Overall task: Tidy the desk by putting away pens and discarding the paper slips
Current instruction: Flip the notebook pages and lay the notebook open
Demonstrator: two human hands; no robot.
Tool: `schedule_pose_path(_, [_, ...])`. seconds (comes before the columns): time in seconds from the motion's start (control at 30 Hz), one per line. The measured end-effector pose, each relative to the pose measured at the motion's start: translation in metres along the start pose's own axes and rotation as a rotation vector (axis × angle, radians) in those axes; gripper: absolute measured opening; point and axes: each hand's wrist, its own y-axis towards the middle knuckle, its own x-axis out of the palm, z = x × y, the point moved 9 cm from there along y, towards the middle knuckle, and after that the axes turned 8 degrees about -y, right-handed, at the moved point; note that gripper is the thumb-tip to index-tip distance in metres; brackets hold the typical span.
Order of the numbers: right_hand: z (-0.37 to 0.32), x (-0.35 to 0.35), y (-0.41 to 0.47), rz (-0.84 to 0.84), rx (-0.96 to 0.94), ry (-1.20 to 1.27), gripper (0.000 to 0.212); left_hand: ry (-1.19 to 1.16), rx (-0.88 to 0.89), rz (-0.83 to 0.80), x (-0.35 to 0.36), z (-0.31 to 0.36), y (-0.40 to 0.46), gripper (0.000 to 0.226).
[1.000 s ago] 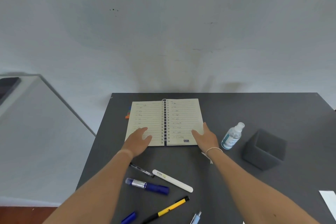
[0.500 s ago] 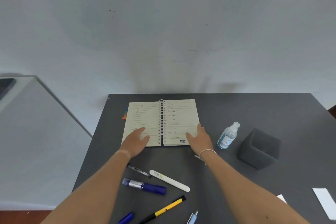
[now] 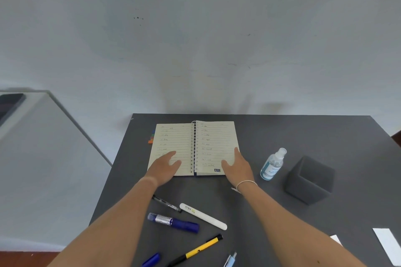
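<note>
Dark desk (image 3: 303, 136): pens (image 3: 173, 222) lie diagonal, hands (image 3: 166, 166) flat, unclenched on notebook (image 3: 213, 138).

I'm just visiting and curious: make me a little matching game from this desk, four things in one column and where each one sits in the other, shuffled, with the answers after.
Things:
1. notebook
2. spray bottle
3. yellow pen
4. paper slip

Places:
A. near edge of the desk, below the white pen
B. far right, by the desk's near corner
C. open under both hands
D. upright between the notebook and the grey box

Pairs: 1-C, 2-D, 3-A, 4-B

The left hand and right hand lie flat on the pages.
</note>
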Motion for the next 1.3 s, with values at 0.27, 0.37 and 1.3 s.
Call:
schedule_pose_path(0.27, [-0.008, -0.027, 0.003, 0.223, 0.044, 0.503, 0.039, -0.019, 0.007, 0.023, -0.005, 0.002, -0.001, 0.054])
schedule_pose_path(0.37, [-0.009, -0.019, 0.008, 0.145, 0.143, 0.699, 0.055, -0.024, 0.008, 0.031, -0.007, 0.005, -0.001, 0.053])
schedule_pose_path(1.3, [-0.075, 0.012, -0.007, -0.237, -0.021, 0.534, 0.051, -0.310, 0.213, 0.205, -0.066, 0.077, 0.000, 0.062])
